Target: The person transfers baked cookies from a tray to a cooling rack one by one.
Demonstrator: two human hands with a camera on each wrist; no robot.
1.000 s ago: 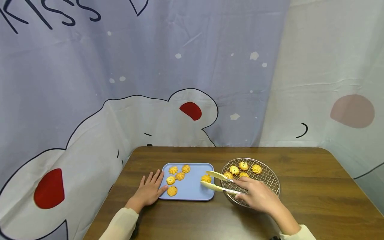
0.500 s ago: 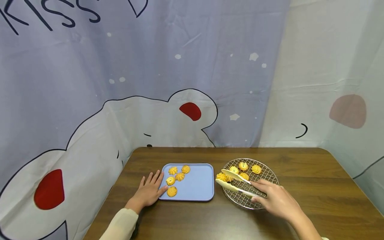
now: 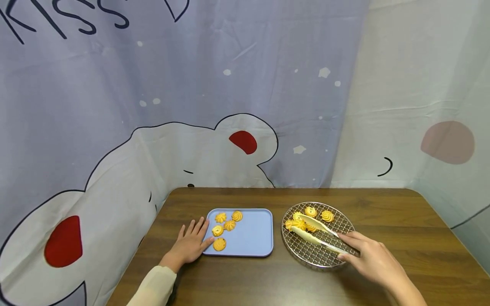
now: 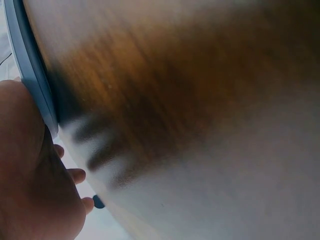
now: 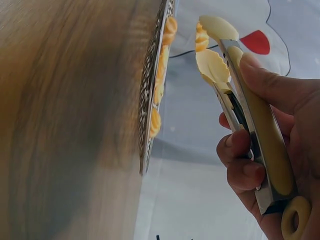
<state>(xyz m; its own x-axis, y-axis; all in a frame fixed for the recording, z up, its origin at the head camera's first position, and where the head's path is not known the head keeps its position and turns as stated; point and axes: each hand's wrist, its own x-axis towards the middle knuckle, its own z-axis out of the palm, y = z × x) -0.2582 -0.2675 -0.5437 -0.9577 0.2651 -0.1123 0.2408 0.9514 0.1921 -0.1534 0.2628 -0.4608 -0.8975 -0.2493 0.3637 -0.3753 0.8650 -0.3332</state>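
Cookie (image 5: 201, 38) between the tips of pale-yellow tongs (image 5: 215, 69), raised above a round wire rack (image 3: 325, 251).
The right hand (image 3: 373, 257) has its fingers curled round the tongs; several other cookies (image 3: 327, 216) lie on the rack. The left hand (image 3: 187, 246), fingers straight, spread and holding nothing, touches the left edge of a blue tray (image 3: 250, 233) bearing five cookies (image 3: 229, 225). Rack and tray sit near each other on a wooden table (image 3: 245, 280).

Head cam high, wrist cams nr — table (image 3: 237, 280) shared.
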